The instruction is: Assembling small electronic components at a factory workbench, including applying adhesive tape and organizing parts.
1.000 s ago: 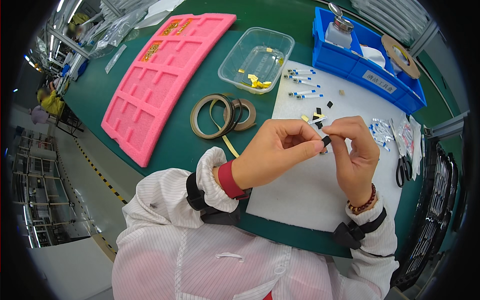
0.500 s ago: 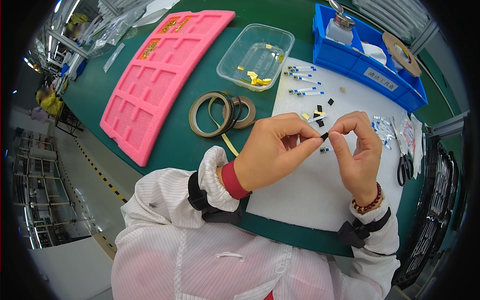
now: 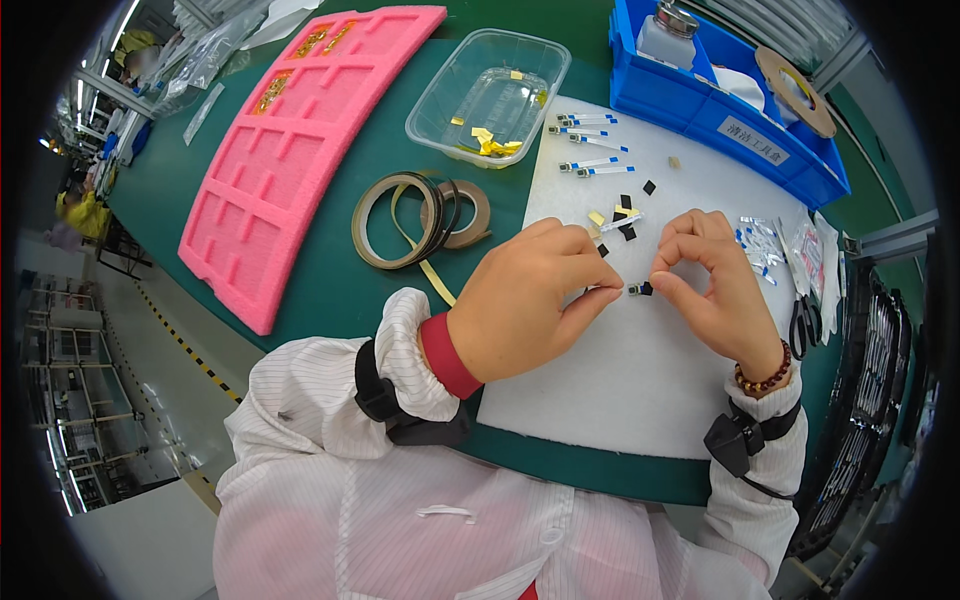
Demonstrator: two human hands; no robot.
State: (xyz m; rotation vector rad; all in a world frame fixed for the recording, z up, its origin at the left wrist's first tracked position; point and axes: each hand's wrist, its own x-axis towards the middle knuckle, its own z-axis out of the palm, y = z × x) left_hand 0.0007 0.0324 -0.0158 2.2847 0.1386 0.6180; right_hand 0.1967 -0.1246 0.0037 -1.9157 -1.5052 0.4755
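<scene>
My left hand [image 3: 535, 300] is closed, thumb and forefinger pinched beside a small flex cable with a metal-looking connector end [image 3: 633, 289]. Anything between those fingertips is too small to make out. On the other side of the connector, my right hand [image 3: 712, 285] is closed in a pinch, with a small black pad [image 3: 647, 289] at its fingertips. This pad lies over or against the cable; the rest of the cable is hidden by the right hand. Beyond my fingers lie several black pads [image 3: 627, 201], yellow pieces [image 3: 597, 217] and a white strip [image 3: 622, 223] on the white sheet [image 3: 600, 400].
Several blue-ended flex cables [image 3: 600, 170] lie at the sheet's far left. Tape rolls [image 3: 365, 225], a clear tub [image 3: 425, 128] and a pink foam tray [image 3: 255, 225] are to the left. A blue bin [image 3: 690, 105] stands behind; scissors [image 3: 803, 325] and silvery strips [image 3: 762, 245] lie right.
My hands have drawn apart from their shared pinch on a black pad. The pad is now by the right fingertips at the connector. The view has shifted slightly.
</scene>
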